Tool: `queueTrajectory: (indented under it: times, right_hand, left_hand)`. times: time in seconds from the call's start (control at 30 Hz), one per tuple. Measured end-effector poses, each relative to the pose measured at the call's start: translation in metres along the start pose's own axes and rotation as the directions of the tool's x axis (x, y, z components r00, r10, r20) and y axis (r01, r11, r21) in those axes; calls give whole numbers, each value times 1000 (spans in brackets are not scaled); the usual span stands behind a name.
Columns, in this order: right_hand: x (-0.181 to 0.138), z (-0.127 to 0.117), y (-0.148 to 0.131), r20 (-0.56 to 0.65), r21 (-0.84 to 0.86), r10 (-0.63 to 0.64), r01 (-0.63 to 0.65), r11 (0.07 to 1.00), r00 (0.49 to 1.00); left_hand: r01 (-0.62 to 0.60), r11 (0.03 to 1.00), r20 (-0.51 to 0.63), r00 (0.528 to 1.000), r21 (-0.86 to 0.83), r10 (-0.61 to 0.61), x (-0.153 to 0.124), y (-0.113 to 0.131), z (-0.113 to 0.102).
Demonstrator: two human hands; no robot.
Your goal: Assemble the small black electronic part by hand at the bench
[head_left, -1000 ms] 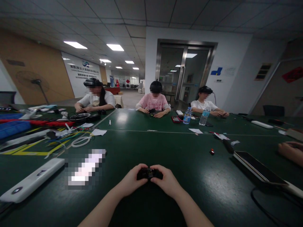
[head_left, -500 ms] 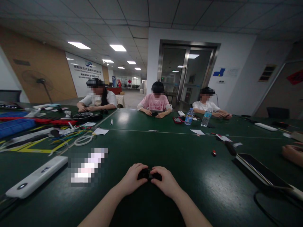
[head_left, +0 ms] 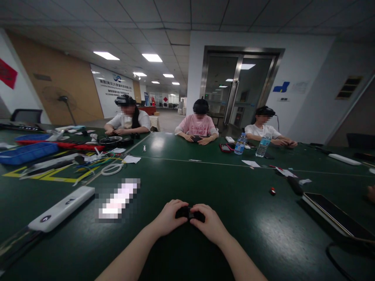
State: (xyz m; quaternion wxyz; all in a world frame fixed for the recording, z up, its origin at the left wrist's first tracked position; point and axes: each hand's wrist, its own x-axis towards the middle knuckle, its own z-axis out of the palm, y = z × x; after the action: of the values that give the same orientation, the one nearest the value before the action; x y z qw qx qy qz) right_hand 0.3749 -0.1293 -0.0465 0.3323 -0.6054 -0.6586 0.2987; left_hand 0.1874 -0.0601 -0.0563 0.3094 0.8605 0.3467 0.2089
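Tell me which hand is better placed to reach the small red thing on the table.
Right. The right hand lies on the same side as the small red thing, with bare green table between. The left hand would have to cross over; both grip the small black object.

- The view has swung left: a red hanging (head_left: 6, 73) on the left wall and a dark chair (head_left: 26, 115) now show.
- A co-worker's hand (head_left: 372, 192) at the right edge has almost slipped out of view.

A power strip (head_left: 61, 208) lies on the tabletop (head_left: 246, 230) at left, a tablet (head_left: 336, 214) at right, water bottles (head_left: 240, 143) at the far side.
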Motion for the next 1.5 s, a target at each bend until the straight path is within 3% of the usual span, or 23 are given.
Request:
queueTrajectory:
  times: [0.3,0.53,1.5]
  right_hand:
    - [4,3,6,-26,-18,-66,66,998,997]
    - [3,2,4,-4,-19,-12,12,1000,1000]
    - [3,4,6,-32,-40,-65,64,997,997]
  left_hand:
    - [-30,999,-19,999,36,31,0,-1,3]
    - [-5,1000,-38,999,20,6,-1,-1,3]
    - [-27,998,-25,999,49,28,0,-2,2]
